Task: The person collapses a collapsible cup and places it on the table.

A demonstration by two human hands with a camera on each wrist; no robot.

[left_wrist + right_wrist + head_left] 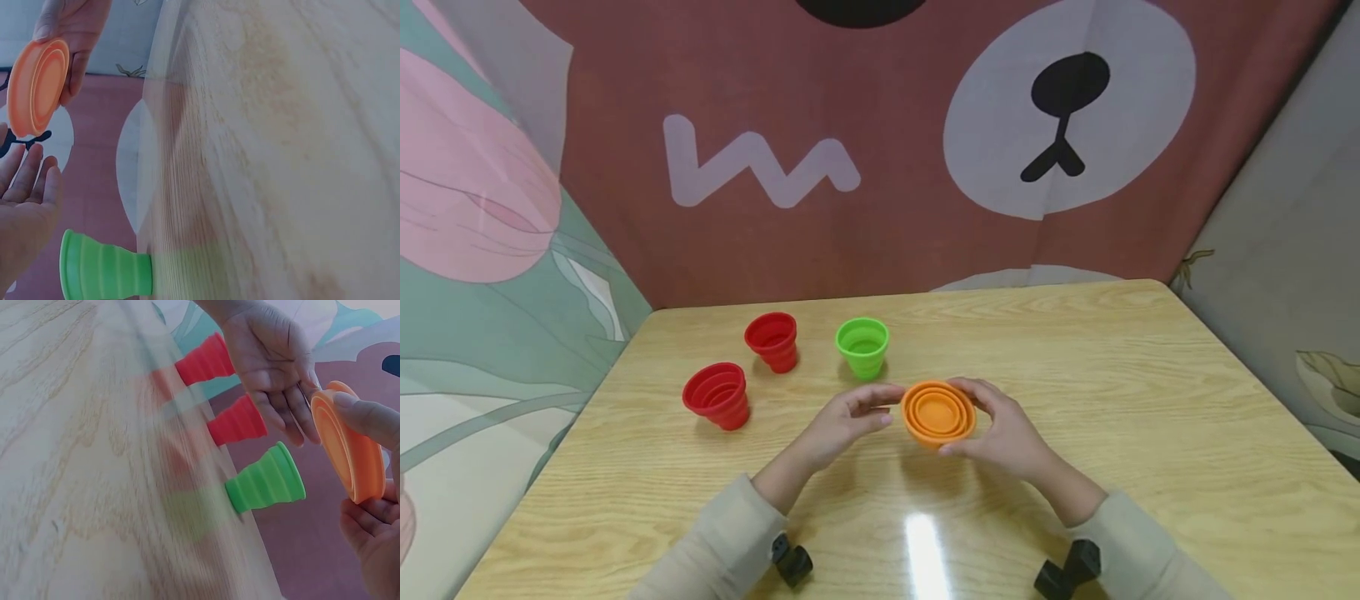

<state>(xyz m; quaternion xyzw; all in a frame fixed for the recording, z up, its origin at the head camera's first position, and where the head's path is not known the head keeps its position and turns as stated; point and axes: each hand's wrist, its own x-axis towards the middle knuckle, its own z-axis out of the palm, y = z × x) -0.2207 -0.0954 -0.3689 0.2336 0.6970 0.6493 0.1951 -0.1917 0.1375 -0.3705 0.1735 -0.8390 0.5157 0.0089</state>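
An orange collapsible cup, folded flat into concentric rings, is held above the table by my right hand. In the right wrist view, the right thumb lies over the rim of the orange cup and the fingers support its far side. My left hand is at the cup's left edge, its fingers extended and the palm showing in the right wrist view; whether a fingertip touches the rim is hard to tell. Just behind the hands stands a green collapsible cup, upright and expanded.
Two red collapsible cups stand expanded at the left: a nearer red cup and a farther red cup. The wooden table ends at a brown printed curtain. Black wrist devices sit by both sleeves.
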